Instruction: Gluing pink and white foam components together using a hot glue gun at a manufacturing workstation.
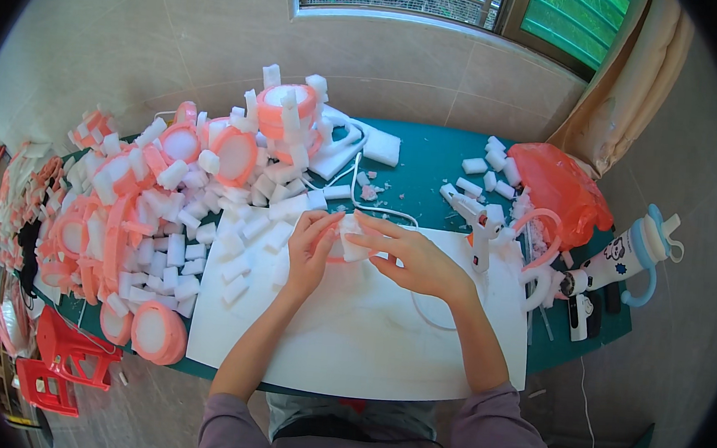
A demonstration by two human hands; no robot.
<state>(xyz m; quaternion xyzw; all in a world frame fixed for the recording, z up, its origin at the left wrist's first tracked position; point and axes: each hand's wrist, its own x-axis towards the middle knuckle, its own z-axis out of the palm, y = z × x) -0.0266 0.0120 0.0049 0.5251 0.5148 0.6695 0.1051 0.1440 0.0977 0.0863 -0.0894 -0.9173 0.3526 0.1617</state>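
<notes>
Over the white board [349, 341], both my hands close on a small white foam block [354, 245]. My left hand [312, 250] pinches at its left side with bent fingers. From the right, my right hand [411, 256] grips it, thumb below and fingers along its face. A thin pink edge shows under the block; whether it belongs to a larger foam piece is hidden by my fingers. A white glue gun [480, 225] stands just beyond my right hand, and its cord loops across the board.
Loose white foam blocks [175, 252] and pink-and-white round foam pieces [159, 333] pile up on the left. To the right are a red plastic bag [561, 198], a pink ring [543, 230] and a white-and-blue bottle [626, 253]. Red stools [79, 345] stand on the floor.
</notes>
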